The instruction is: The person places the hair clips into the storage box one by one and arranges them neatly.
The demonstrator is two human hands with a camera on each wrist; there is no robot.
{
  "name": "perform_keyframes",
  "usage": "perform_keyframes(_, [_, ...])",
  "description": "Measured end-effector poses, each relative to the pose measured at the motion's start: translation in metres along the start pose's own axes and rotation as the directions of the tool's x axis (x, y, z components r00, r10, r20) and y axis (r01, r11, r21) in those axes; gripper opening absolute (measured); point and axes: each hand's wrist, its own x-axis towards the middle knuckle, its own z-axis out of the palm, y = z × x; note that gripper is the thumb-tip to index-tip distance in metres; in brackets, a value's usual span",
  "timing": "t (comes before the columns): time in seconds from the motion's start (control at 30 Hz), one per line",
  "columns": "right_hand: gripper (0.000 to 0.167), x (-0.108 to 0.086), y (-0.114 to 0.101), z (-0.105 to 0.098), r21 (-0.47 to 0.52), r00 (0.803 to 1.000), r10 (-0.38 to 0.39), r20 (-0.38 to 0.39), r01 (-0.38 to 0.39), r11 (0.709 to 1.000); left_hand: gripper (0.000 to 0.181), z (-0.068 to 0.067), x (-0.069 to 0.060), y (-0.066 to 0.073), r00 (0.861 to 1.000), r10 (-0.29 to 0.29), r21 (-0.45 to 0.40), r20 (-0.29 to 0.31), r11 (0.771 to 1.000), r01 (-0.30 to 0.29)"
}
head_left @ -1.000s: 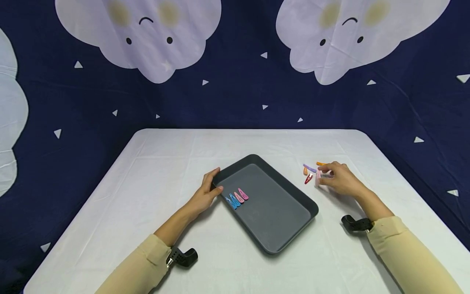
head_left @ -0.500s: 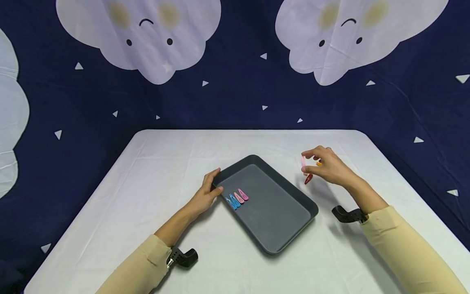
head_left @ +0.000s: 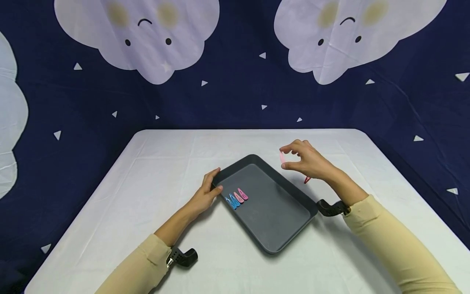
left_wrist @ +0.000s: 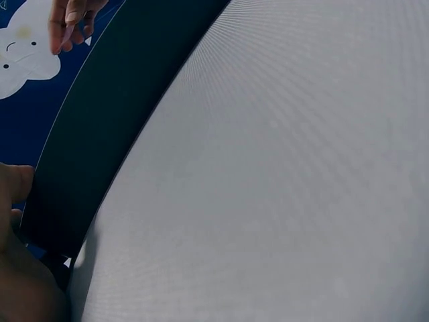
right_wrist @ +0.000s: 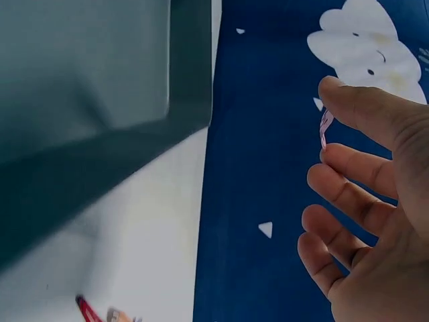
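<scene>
One pink clip (head_left: 282, 157) sits pinched by its ends in the right hand (head_left: 309, 161); left hand (head_left: 206, 194) grips the tray (head_left: 273, 210); light pressure should stop it springing away

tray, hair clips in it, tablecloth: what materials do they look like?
Tray: probably coated metal, though plastic is possible; even, matte dark grey, rounded corners.
Hair clips: likely painted metal; slim teardrop shapes in solid blue and pink.
Tablecloth: fabric, most likely; matte white with faint fold creases.
</scene>
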Motion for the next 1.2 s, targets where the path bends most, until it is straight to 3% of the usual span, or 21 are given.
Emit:
perform_keyframes(0.2, [0.048, 0.012, -0.012, 0.013, 0.001, 0.997, -0.073, 0.019, 0.073, 0.997, 0.059, -0.001, 0.010, -0.025, 1.000, 0.024, 0.008, -0.010, 1.000, -0.023])
perform_keyframes(0.43, [0.050, 0.022, -0.017, 0.031, 0.003, 0.990, -0.122, 0.076, 0.122, 0.993, 0.058, 0.001, 0.011, -0.026, 0.999, 0.031, 0.015, -0.021, 0.999, -0.031])
perform_keyframes(0.57, [0.048, 0.027, -0.019, 0.041, 0.024, 0.986, -0.139, 0.092, 0.137, 0.990, 0.059, 0.001, 0.011, -0.022, 1.000, 0.019, 0.018, -0.024, 1.000, -0.018])
perform_keyframes(0.8, [0.047, 0.030, -0.023, 0.058, 0.041, 0.977, -0.154, 0.146, 0.150, 0.988, 0.059, 0.000, -0.003, 0.006, 1.000, -0.007, -0.002, 0.006, 1.000, 0.007])
perform_keyframes(1.2, [0.045, 0.030, -0.025, 0.081, 0.058, 0.955, -0.203, 0.216, 0.195, 0.979, 0.059, -0.001, -0.004, 0.007, 1.000, -0.010, 0.006, 0.012, 1.000, 0.010])
